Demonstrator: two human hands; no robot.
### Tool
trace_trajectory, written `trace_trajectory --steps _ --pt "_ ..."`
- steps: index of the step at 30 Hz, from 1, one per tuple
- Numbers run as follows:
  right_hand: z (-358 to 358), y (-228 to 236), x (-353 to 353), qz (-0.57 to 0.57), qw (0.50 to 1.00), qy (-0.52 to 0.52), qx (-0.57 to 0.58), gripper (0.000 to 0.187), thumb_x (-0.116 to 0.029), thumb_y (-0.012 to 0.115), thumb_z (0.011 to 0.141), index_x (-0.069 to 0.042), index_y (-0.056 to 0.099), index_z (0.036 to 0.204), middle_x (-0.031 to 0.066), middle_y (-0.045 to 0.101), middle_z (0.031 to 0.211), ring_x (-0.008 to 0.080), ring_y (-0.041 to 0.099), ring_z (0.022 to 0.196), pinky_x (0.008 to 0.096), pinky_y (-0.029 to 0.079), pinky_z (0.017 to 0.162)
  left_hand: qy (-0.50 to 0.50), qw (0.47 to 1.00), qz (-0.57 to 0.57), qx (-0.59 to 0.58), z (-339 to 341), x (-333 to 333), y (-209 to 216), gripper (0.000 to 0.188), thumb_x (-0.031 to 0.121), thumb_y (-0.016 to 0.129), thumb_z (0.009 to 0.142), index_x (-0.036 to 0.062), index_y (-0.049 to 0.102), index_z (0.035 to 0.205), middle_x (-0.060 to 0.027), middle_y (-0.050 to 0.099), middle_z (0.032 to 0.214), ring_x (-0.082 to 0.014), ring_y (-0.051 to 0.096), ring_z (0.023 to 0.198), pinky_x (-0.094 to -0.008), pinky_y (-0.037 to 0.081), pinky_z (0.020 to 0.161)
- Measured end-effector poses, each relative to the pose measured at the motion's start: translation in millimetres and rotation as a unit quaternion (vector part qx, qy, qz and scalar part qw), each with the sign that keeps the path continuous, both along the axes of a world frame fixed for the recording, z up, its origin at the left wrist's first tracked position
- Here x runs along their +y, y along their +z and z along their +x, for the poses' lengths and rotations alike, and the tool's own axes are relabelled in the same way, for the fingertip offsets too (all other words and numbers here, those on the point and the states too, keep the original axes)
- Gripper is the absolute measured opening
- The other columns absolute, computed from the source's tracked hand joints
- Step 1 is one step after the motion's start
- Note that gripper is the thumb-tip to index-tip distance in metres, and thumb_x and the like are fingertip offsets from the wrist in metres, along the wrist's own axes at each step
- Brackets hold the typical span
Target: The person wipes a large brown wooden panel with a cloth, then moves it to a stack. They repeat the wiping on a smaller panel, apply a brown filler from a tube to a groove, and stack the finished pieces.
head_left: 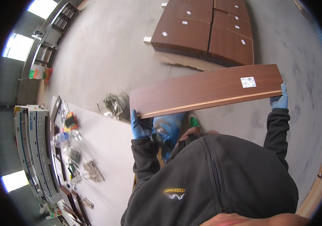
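A long dark brown wooden panel (202, 90) with a white sticker near its right end is held level in front of my chest. My left hand (138, 126), in a blue glove, grips the panel's left end from below. The panel's right end is gripped by my right hand (280, 98), also gloved in blue. Both sleeves are dark grey. A blue object (168, 130) shows just below the panel near my left hand.
A stack of matching brown panels (206, 30) lies on the concrete floor ahead, on cardboard. A white worktable (108, 150) at my left carries bags of hardware and small parts (72, 147). A crumpled plastic bundle (115, 103) sits by the table's far edge.
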State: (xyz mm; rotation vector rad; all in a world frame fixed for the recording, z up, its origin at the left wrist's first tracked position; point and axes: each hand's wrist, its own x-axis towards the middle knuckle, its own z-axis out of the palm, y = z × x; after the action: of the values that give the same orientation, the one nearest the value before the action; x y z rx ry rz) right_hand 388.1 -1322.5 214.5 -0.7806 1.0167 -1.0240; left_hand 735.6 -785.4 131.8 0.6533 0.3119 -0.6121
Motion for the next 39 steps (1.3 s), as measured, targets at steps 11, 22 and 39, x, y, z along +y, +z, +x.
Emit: trace_trajectory --steps 11,22,39 --pt "225.8 -12.3 -132.7 -0.004 0.998 -0.033 -0.054 0.043 -0.044 0.066 0.100 -0.012 0.064 0.130 0.0018 0.069 0.124 0.0167 0.065 0.109 0.0337 0.052 0.093 0.007 1.000 0.028 0.012 260.1 -144.3 3.9 0.063 0.058 0.064 0.096 0.0079 0.061 0.135 -0.0113 0.068 0.130 -0.0292 0.066 0.115 -0.0474 0.059 0.094" --pt "642.7 8.4 -224.1 0.016 0.980 0.136 -0.145 0.049 -0.041 0.070 0.098 -0.009 0.062 0.133 0.0058 0.065 0.129 0.0214 0.063 0.115 0.0397 0.055 0.100 0.155 0.986 0.039 -0.040 492.2 -139.1 7.5 0.066 0.055 0.049 0.105 0.0029 0.053 0.146 -0.0159 0.061 0.143 -0.0326 0.059 0.130 -0.0496 0.048 0.112" --pt "1133.7 -22.3 -136.2 0.090 0.980 0.051 -0.167 0.049 -0.038 0.073 0.095 -0.009 0.059 0.131 0.0103 0.063 0.132 0.0286 0.061 0.121 0.0451 0.050 0.107 -0.063 0.919 0.284 -0.267 987.4 -35.4 -13.3 0.043 0.031 0.051 0.109 -0.0014 0.054 0.138 -0.0124 0.059 0.135 -0.0233 0.056 0.124 -0.0420 0.048 0.109"
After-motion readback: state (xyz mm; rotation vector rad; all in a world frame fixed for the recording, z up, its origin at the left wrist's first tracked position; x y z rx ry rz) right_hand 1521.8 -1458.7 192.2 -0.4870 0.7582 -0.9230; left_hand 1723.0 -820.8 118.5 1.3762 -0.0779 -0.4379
